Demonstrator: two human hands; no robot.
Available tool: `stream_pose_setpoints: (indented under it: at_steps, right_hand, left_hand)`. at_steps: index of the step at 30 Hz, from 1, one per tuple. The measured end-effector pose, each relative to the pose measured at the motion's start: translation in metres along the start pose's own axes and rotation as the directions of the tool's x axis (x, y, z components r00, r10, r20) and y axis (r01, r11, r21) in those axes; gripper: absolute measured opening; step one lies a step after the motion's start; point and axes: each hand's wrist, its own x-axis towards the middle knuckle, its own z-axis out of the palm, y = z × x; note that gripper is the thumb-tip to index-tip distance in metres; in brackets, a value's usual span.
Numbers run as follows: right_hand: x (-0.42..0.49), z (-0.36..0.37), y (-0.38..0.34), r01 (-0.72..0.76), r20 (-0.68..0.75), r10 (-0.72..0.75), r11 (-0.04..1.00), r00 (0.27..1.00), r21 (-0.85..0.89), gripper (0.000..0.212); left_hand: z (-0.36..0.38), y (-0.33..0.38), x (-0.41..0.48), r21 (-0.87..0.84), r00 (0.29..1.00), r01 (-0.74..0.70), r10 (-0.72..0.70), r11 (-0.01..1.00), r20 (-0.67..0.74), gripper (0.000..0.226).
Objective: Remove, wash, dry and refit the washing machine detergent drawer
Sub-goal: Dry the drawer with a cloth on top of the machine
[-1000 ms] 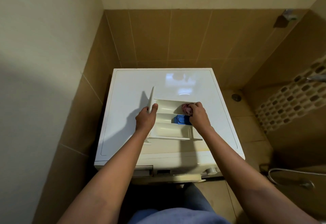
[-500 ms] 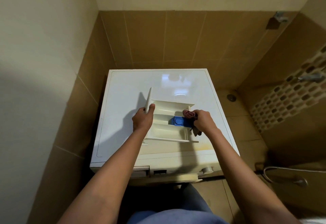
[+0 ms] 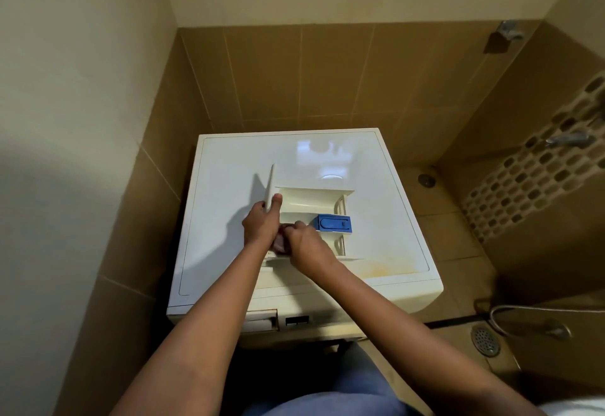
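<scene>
At the bottom of the frame we see both forearms reaching up toward the middle. Just above the machine's front edge, our right hand is closed around a bunched pinkish cloth, pressing it into the near-left part of the detergent drawer. Our left hand sits touching it, fingers curled on the drawer's upright front panel, thumb on top. The drawer lies at frame centre on the white washing machine, its blue insert just right of our hands. Brown tiled walls rise behind.
</scene>
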Motion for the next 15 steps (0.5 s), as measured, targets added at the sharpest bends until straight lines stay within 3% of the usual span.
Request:
stream_pose_setpoints:
  at_steps: [3,6,8,15]
  right_hand:
    - [-0.003,0.001,0.010,0.005,0.082,-0.008,0.999,0.997,0.039,0.036]
    - [-0.011,-0.004,0.037,-0.238,0.099,0.254,0.960,0.962,-0.148,0.031]
    - [-0.014,-0.007,0.048,-0.330,0.089,0.348,0.928,0.933,-0.175,0.033]
    - [0.008,0.011,0.014,-0.320,0.065,0.317,0.946,0.946,0.046,0.022]
  left_hand:
    - [-0.001,-0.001,-0.001,-0.015,1.000,-0.002,0.002,1.000,0.008,0.059]
    - [-0.001,-0.002,-0.001,-0.016,1.000,-0.006,0.007,1.000,0.029,0.062]
    - [-0.001,-0.003,-0.001,-0.020,0.999,-0.016,0.016,1.000,0.037,0.062]
    - [0.002,-0.003,-0.002,-0.032,1.000,-0.013,0.013,0.999,0.017,0.058]
